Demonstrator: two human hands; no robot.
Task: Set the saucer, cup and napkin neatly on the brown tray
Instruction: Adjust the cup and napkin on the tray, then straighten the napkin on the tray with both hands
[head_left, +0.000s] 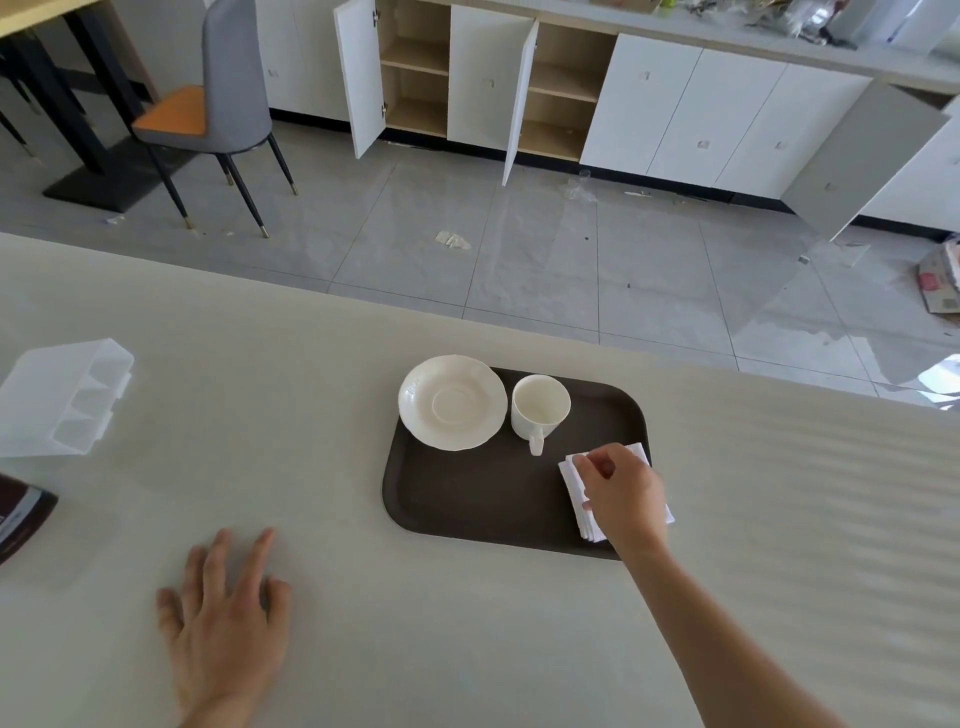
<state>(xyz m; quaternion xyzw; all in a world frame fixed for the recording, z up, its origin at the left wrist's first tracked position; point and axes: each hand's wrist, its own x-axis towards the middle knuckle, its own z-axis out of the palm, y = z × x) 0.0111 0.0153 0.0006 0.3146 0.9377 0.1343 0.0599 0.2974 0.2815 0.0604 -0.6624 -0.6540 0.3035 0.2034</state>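
Observation:
A brown tray (478, 499) lies on the pale table. A white saucer (452, 401) rests on the tray's far left corner, overhanging the rim slightly. Beside it stands an empty white cup (540, 410), upright, handle pointing toward me. A folded white napkin (574, 480) lies at the tray's right edge. My right hand (621, 491) is on top of the napkin, thumb and finger pinching its far left corner and covering most of it. My left hand (228, 618) lies flat on the table, fingers spread, well left of the tray and holding nothing.
A clear plastic divided organiser (62, 400) sits at the table's left. A dark brown object (21, 514) pokes in at the left edge. Beyond the table's far edge is tiled floor, a grey chair (218, 104) and white cabinets with open doors.

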